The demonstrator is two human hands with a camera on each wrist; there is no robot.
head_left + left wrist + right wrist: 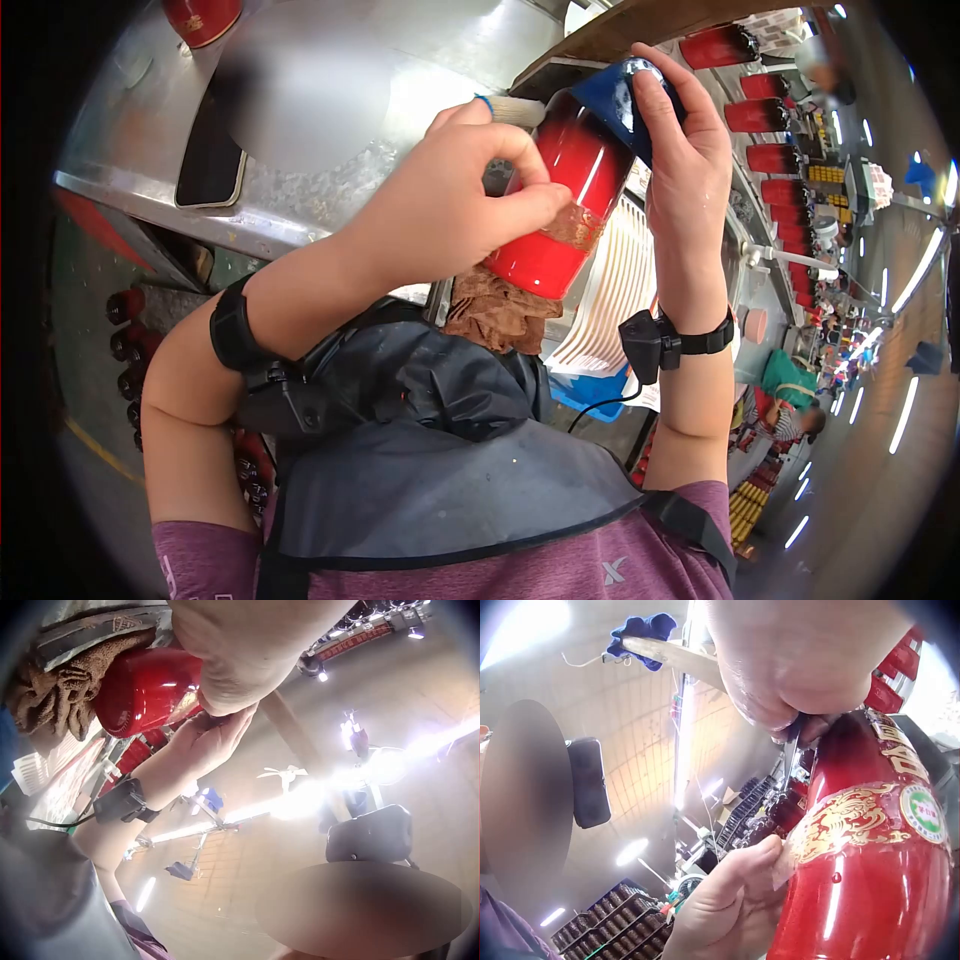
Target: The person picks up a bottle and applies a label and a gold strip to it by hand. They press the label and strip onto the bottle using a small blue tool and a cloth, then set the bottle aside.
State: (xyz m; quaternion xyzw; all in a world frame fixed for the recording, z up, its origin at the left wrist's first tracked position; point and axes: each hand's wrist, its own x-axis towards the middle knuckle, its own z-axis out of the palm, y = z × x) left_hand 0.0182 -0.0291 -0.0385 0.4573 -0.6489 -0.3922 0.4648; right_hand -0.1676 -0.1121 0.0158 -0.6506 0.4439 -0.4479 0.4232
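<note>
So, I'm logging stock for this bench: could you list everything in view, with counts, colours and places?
Bottle: one, red, between the hands
Label: one, gold-patterned, on bottle
Sticker: one, green and white, on label
Blue piece: one, at bottle's top
Brush: one, pale bristles, behind bottle
Phone: one, black, on grey metal bench
Cloth: one, brown, below bottle
Bottle rows: many, red and black, far right
Lights: several, white, overhead
Wrist cameras: two, black, on forearms
Apron: one, dark grey, worn
Left hand: one, pinching label
Right hand: one, gripping blue piece
</note>
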